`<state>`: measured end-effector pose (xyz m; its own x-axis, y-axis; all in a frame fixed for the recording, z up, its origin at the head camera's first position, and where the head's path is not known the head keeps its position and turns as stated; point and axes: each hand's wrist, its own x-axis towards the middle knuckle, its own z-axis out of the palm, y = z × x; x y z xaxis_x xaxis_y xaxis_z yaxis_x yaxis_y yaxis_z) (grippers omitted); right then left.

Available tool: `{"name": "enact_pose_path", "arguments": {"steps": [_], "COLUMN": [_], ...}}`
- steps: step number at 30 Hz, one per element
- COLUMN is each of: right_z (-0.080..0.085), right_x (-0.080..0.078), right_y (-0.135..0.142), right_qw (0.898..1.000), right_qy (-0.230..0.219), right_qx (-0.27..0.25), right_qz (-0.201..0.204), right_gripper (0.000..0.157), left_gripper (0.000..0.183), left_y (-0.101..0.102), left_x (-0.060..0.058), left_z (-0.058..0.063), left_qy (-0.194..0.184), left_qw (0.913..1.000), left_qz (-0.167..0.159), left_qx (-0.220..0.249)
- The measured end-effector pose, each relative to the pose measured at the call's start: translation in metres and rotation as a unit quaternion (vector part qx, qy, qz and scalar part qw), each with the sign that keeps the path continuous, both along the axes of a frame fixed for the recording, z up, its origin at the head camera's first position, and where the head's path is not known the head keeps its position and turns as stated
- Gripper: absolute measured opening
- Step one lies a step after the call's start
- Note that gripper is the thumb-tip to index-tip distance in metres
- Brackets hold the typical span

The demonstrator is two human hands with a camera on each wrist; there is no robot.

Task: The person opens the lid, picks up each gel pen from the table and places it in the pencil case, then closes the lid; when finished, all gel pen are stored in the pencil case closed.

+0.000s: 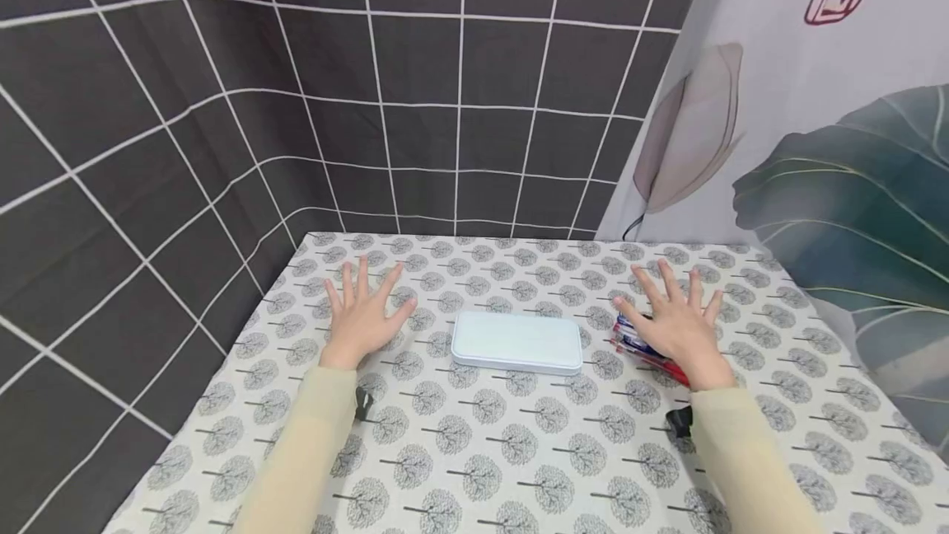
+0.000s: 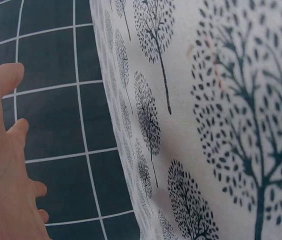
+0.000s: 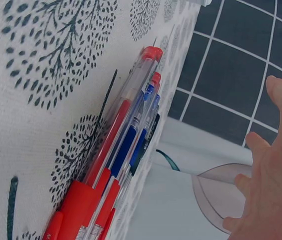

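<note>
A pale blue pencil case (image 1: 516, 341) lies closed on the table between the two hands. To its left, my left hand (image 1: 363, 316) is spread with fingers apart and holds nothing; the left wrist view shows its fingers (image 2: 16, 132) at the left edge. My right hand (image 1: 676, 324), also spread and holding nothing, hovers over a bunch of pens (image 1: 630, 340) right of the case and partly hides them. Up close in the right wrist view, the pens (image 3: 116, 150) have clear barrels with red, blue and dark parts, lying side by side on the cloth.
A white cloth (image 1: 482, 452) printed with grey trees covers the table. Behind and to the left hangs a dark curtain (image 1: 415, 64) with a white grid. At the right is a pale curtain (image 1: 838, 89) with large leaves. Black straps (image 1: 678, 421) show at both wrists.
</note>
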<state>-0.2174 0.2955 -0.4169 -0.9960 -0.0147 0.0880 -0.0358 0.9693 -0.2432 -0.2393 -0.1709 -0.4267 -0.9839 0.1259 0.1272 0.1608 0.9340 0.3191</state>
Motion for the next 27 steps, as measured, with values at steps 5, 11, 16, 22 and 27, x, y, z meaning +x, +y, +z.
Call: {"name": "enact_pose_path", "arguments": {"steps": [5, 11, 16, 22, 27], "right_z": [0.003, 0.003, 0.004, 0.012, 0.016], "right_x": [0.005, 0.009, 0.01, 0.009, 0.011], "right_y": [0.0, 0.0, 0.003, 0.005, 0.004], "right_qw": [1.0, 1.0, 0.999, 0.996, 0.992], "right_qy": [0.005, 0.01, 0.029, 0.071, 0.066], "right_qx": [-0.002, -0.008, -0.02, -0.061, -0.101], "right_qz": [-0.004, -0.008, -0.009, 0.008, 0.023], "right_gripper": [0.079, 0.083, 0.088, 0.095, 0.092], "left_gripper": [0.071, 0.077, 0.085, 0.096, 0.099], "left_y": [0.0, -0.004, -0.006, -0.01, -0.007], "left_x": [-0.001, 0.0, -0.001, -0.009, -0.004], "left_z": [0.001, 0.004, 0.008, 0.015, 0.017], "left_qy": [0.002, -0.008, -0.032, -0.055, -0.103], "left_qw": [1.0, 0.9999, 0.9982, 0.9916, 0.9827], "left_qz": [-0.007, -0.009, -0.047, -0.107, -0.121], "left_qx": [0.001, 0.003, 0.019, 0.047, 0.094]}}
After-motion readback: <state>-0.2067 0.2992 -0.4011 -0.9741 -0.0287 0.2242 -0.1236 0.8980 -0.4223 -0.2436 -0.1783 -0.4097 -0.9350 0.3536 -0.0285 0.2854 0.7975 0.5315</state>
